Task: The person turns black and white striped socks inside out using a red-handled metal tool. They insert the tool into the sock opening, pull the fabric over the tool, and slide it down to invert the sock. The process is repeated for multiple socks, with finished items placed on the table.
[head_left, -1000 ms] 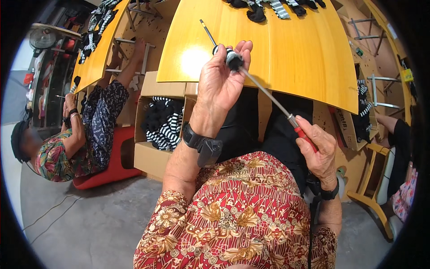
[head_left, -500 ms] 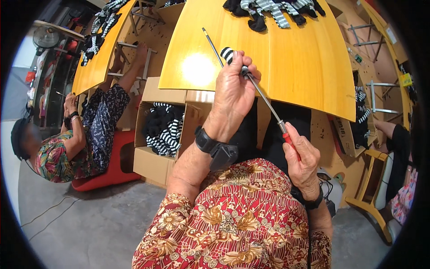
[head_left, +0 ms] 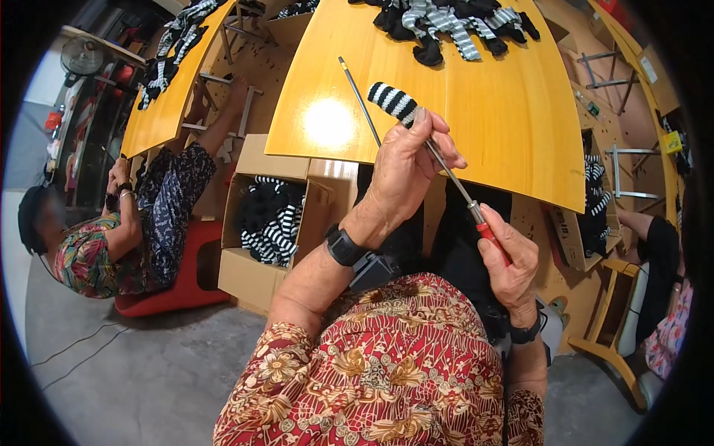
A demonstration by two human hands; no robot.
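The glossy yellow wooden table (head_left: 513, 126) spreads in front of you, its near edge just beyond your lap. Left of it, well apart, runs a second yellow table (head_left: 160, 123), where a person in a dark hat and a colourful patterned shirt (head_left: 89, 260) sits on a red plastic seat (head_left: 178, 296). Below the landmark table's near left corner stands an open brown cardboard box (head_left: 249, 282), holding black-and-white striped knits (head_left: 277, 223). At the table's far edge lies a loose pile of black and grey-striped knitted pieces (head_left: 454, 33).

Your red-handled tool with a straight metal shaft (head_left: 476, 209) slants up toward the table's near edge. Your right hand (head_left: 512, 262) is closed around its handle. Your left hand (head_left: 410, 165), over that edge, has thumb and forefinger pinched together on the lower end of a small black-and-white striped knitted tube (head_left: 392, 102), which sticks up over the tabletop. Beside it, a slim dark rod with a yellow band (head_left: 361, 102) rises from behind the same hand; you can't tell whether it joins the shaft, since your fingers hide the place.
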